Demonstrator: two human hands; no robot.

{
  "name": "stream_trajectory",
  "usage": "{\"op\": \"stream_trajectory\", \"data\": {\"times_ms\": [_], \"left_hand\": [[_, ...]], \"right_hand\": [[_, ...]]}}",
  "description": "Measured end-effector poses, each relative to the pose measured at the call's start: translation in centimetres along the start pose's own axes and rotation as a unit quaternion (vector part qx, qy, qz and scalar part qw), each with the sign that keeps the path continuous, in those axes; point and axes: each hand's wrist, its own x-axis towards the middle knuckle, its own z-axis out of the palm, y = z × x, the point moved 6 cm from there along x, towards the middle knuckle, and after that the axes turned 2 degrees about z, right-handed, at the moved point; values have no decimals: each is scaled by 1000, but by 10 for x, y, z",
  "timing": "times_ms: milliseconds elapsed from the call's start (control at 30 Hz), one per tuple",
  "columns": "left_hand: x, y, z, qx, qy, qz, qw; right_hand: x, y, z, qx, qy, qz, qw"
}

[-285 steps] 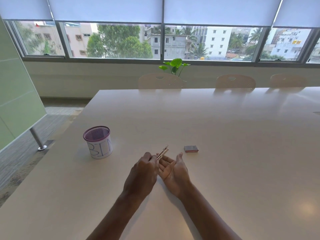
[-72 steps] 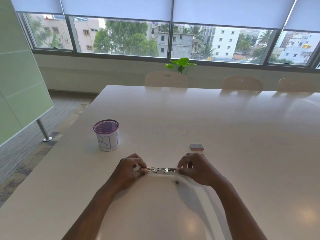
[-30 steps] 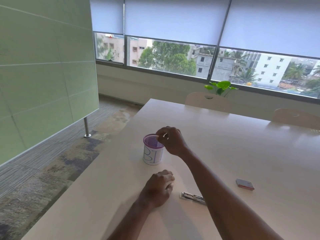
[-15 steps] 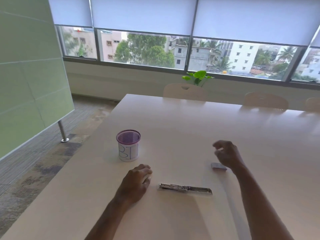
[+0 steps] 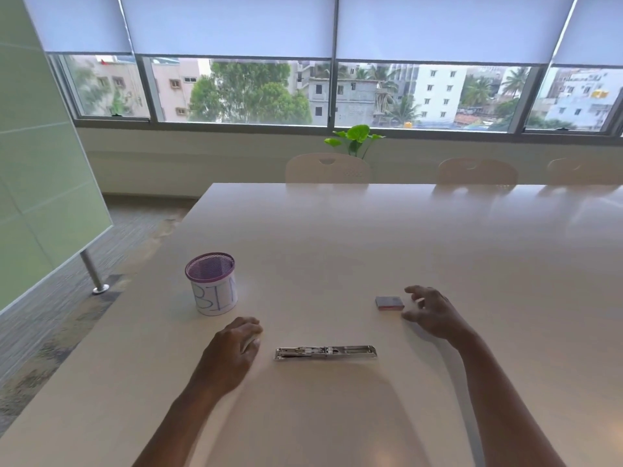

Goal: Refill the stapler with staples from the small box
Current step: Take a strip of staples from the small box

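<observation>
The metal stapler (image 5: 325, 352) lies unfolded flat on the white table (image 5: 438, 251), its length running left to right. The small grey-and-red staple box (image 5: 389, 303) sits behind it to the right. My right hand (image 5: 429, 315) hovers just right of the box with fingers spread, close to it but with a small gap. My left hand (image 5: 232, 348) rests on the table left of the stapler, fingers loosely curled, holding nothing that I can see.
A white cup with a purple mesh rim marked "BIN" (image 5: 211, 283) stands at the left of the table. The table's left edge drops to a carpeted floor with a green partition (image 5: 40, 183). Chairs (image 5: 327, 168) line the far side.
My right hand came back from over the bin cup to the staple box on the right. The stapler lies where it was set down; my left hand has stayed beside it.
</observation>
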Motion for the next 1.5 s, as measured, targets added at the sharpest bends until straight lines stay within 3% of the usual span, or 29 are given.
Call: {"op": "stream_trajectory", "data": {"times_ms": [633,967,1100,1233,1500], "left_hand": [[0,-4,0,-13,-5,-25,1000],[2,14,-9,-2,49,14,999],[7,52,-14,8,111,69,991],[19,106,9,-57,104,97,988],[43,155,80,-229,64,-49,970]], "right_hand": [[18,9,13,-26,30,-25,999],[-1,-8,3,117,62,-71,989],[-8,-13,7,191,52,-76,977],[-13,-16,15,266,28,-73,961],[-27,-35,21,364,1,-102,926]]}}
